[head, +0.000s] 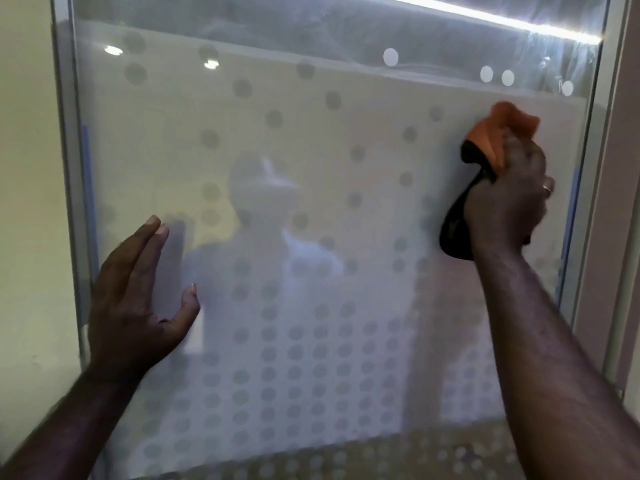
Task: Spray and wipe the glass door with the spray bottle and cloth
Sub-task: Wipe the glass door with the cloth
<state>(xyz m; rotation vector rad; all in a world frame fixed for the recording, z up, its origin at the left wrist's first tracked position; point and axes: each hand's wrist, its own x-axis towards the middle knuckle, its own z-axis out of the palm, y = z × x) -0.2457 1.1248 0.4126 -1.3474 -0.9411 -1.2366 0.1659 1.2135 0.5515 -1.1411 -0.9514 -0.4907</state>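
Note:
The glass door [346, 209] fills the view, patterned with frosted dots that grow denser toward the bottom. My right hand [507, 199] is shut on an orange cloth [498, 131] and presses it against the glass near the upper right, close to the door's right edge. A dark reflection of the hand shows just left of it. My left hand [138, 296] is open, fingers together and thumb apart, palm flat near the glass at the lower left. No spray bottle is in view.
A metal frame edge [74, 202] borders the door on the left, with a pale wall [27, 202] beyond it. Another frame [602, 220] runs down the right side. A bright light strip [502, 19] reflects along the top.

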